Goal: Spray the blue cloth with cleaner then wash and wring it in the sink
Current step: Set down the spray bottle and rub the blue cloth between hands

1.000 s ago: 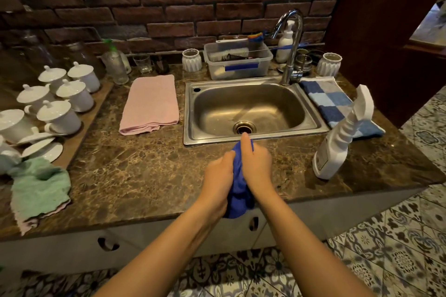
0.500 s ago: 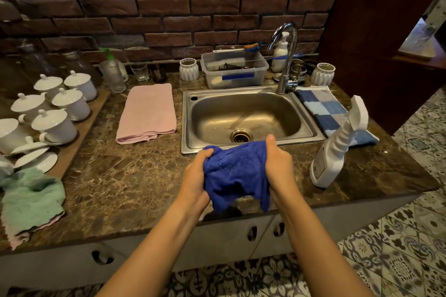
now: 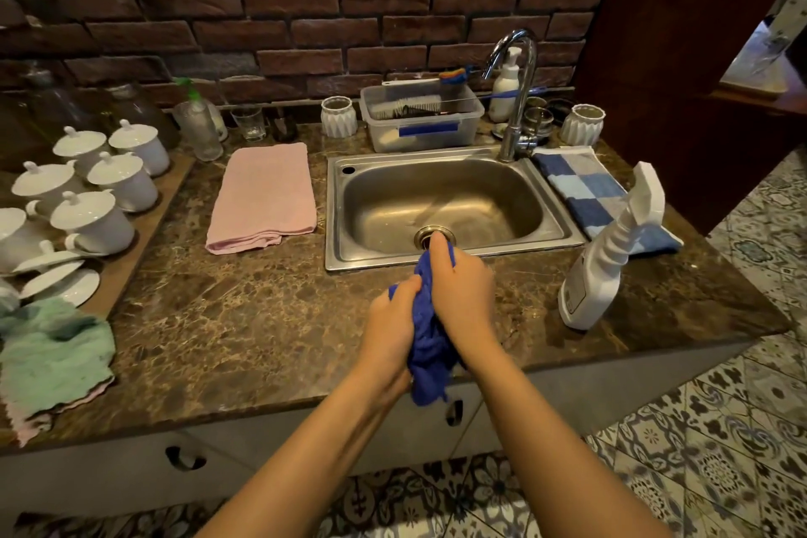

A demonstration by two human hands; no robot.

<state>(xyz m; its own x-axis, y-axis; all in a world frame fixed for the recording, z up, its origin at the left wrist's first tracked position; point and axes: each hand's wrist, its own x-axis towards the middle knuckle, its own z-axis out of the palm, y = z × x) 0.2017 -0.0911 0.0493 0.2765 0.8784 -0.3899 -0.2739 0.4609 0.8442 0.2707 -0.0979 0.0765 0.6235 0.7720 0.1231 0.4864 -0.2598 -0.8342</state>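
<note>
The blue cloth (image 3: 427, 345) is bunched into a thick roll between both palms, its tail hanging over the counter's front edge. My left hand (image 3: 390, 330) grips it from the left and my right hand (image 3: 463, 293) presses it from the right, fingers closed. Both hands hover over the marble counter just in front of the steel sink (image 3: 563, 214), which looks dry, its drain partly hidden by my right fingers. The white spray bottle (image 3: 598, 275) stands upright on the counter to the right of my hands. The chrome tap (image 3: 517, 100) rises at the sink's back right.
A folded pink towel (image 3: 264, 197) lies left of the sink and a blue checked towel (image 3: 585, 192) to its right. White lidded cups (image 3: 94, 218) on a wooden board and a green cloth (image 3: 48, 358) fill the left. A plastic tub (image 3: 421, 118) stands behind the sink.
Half a second ago the cloth was spread open between my hands. Now my hands have come together again and squeezed it into a tight bunch, as one second ago.
</note>
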